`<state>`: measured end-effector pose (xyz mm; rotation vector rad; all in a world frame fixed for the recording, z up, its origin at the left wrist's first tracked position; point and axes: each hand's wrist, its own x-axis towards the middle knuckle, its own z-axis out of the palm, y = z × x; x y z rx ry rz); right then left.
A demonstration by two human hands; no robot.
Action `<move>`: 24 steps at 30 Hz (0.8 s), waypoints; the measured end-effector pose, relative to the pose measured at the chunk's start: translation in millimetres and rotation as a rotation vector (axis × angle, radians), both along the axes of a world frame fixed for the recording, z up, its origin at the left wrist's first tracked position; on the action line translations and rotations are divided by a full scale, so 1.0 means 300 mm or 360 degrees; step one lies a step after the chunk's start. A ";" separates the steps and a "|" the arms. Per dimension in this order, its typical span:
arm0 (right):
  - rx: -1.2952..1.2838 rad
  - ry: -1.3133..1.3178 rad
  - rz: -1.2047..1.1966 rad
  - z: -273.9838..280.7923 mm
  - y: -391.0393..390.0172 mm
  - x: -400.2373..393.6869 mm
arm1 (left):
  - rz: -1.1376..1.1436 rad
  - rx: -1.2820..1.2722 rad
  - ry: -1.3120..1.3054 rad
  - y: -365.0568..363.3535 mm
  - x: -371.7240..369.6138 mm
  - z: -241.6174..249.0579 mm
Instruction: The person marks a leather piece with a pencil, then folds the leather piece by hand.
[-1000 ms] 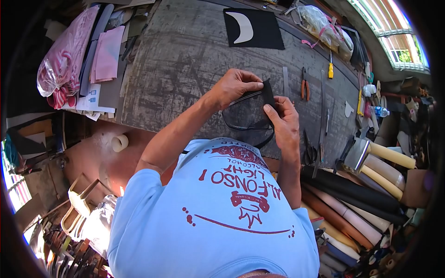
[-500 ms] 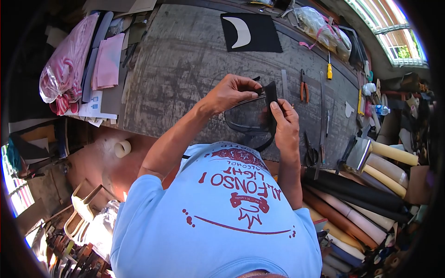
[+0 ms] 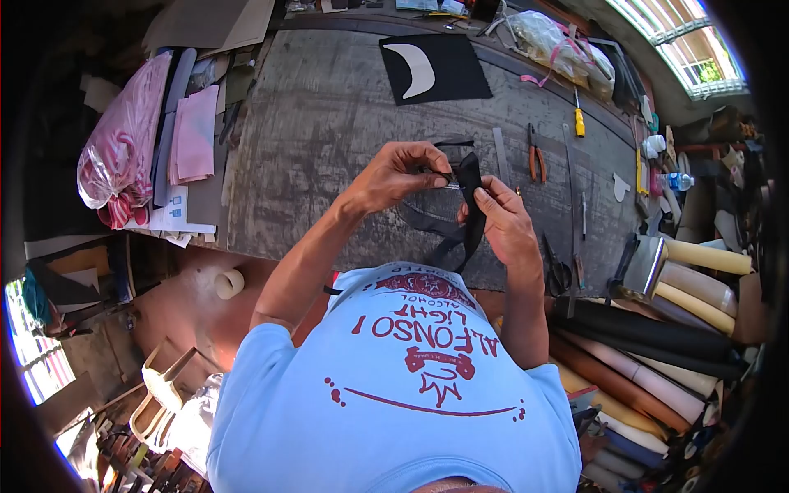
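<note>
My left hand (image 3: 404,177) is closed in a pinch at the edge of a black fabric strip (image 3: 469,177), where a small shiny bit shows at the fingertips. My right hand (image 3: 501,215) grips the same strip lower down, thumb on top. Below the hands the strip hangs in loops towards my shirt, and a thin pale line like zipper teeth runs along one loop. The hands are held above the dark worktable (image 3: 304,123). Further back lies a black cloth square (image 3: 460,70) with a white crescent piece (image 3: 417,70) on it.
Orange-handled pliers (image 3: 537,156), a metal ruler (image 3: 500,152), a yellow screwdriver (image 3: 579,123) and black scissors (image 3: 559,267) lie on the right. Pink fabric and a plastic-wrapped bundle (image 3: 123,140) sit at left. Rolls of material (image 3: 625,386) are stacked at lower right.
The strip has turned between the hands, and its upper end now bends over to the left. My left hand has shifted slightly down and left. The whole view has tilted a little.
</note>
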<state>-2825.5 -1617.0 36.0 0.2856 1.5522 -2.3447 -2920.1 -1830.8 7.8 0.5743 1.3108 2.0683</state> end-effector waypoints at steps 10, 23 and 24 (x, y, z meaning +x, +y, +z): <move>-0.0637 -0.0109 0.0148 -0.004 -0.011 -0.029 | 0.0060 0.0169 0.0268 0.029 0.002 0.054; -0.0560 -0.0202 0.0047 -0.007 -0.039 -0.017 | 0.0134 0.0224 0.0288 0.044 0.010 0.066; -0.0560 -0.0198 0.0048 -0.004 -0.040 -0.017 | 0.0125 0.0227 0.0303 0.043 0.009 0.064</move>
